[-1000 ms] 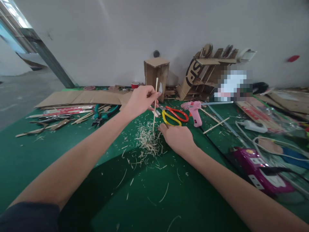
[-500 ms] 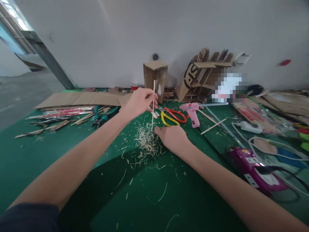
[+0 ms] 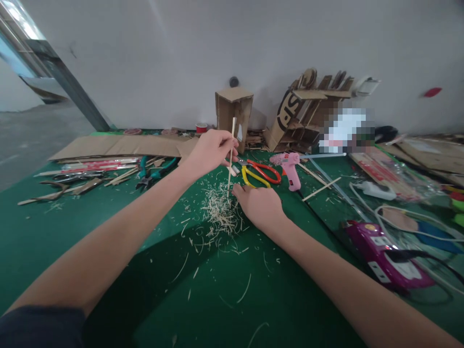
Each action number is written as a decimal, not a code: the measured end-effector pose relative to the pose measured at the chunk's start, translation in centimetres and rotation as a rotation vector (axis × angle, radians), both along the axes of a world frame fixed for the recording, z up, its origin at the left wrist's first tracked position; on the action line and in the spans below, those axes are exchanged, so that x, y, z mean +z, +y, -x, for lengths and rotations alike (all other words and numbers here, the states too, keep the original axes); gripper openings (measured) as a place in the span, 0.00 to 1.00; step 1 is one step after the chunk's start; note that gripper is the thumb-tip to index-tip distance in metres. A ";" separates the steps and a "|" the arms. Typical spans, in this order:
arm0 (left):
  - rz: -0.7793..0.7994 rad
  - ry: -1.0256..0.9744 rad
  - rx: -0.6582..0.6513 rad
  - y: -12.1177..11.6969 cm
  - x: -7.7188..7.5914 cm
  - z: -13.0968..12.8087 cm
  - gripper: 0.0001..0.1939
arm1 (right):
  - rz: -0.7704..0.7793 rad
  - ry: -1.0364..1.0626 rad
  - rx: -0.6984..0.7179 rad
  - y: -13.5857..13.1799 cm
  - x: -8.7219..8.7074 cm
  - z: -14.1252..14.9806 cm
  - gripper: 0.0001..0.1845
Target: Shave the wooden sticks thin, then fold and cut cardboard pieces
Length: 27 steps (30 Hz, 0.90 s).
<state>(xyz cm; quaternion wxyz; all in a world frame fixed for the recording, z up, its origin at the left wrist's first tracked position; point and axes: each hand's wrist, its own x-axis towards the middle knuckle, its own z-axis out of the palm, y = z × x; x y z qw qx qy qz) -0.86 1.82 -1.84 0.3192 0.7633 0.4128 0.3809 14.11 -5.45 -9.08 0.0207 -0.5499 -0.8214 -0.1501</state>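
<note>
Between the thumb and fingers of my left hand [image 3: 213, 150], a thin wooden stick [image 3: 232, 140] stands nearly upright. Its lower end reaches down to a heap of pale wood shavings [image 3: 222, 215] on the green tabletop. My right hand [image 3: 261, 205] is closed beside that lower end, thumb side toward the stick; whatever its fingers grip is hidden from me. Just beyond the right hand lie scissors with one yellow and one red handle [image 3: 266, 173].
A pink glue gun [image 3: 292, 169] rests right of the scissors, near a purple power strip [image 3: 389, 258]. Teal-handled pliers [image 3: 147, 179] lie left, before a flat cardboard piece [image 3: 119, 146]. Against the wall stand a cardboard box [image 3: 234, 94] and a cardboard shelf [image 3: 290, 116].
The stick's tilt shifts slightly, and my right hand moves a little left and up along its lower end. The view sways a bit; both hands keep their closed grip.
</note>
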 end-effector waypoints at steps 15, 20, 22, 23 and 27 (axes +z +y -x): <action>-0.005 0.025 0.010 0.3 -0.1 0.2 0.12 | 0.131 -0.121 0.071 -0.5 0.8 -0.3 0.13; 0.020 0.017 -0.014 0.4 -0.1 0.2 0.12 | 0.006 -0.060 0.062 0.1 0.2 -0.8 0.17; 0.026 0.023 -0.023 0.4 -0.1 0.2 0.12 | -0.009 -0.051 0.068 0.4 0.0 -0.7 0.16; 0.027 0.029 -0.027 0.4 -0.1 0.2 0.12 | -0.010 -0.046 0.069 0.6 -0.1 -0.6 0.15; 0.015 0.056 -0.030 0.6 -0.2 0.3 0.12 | -0.016 -0.023 0.067 0.9 -0.6 -0.5 0.14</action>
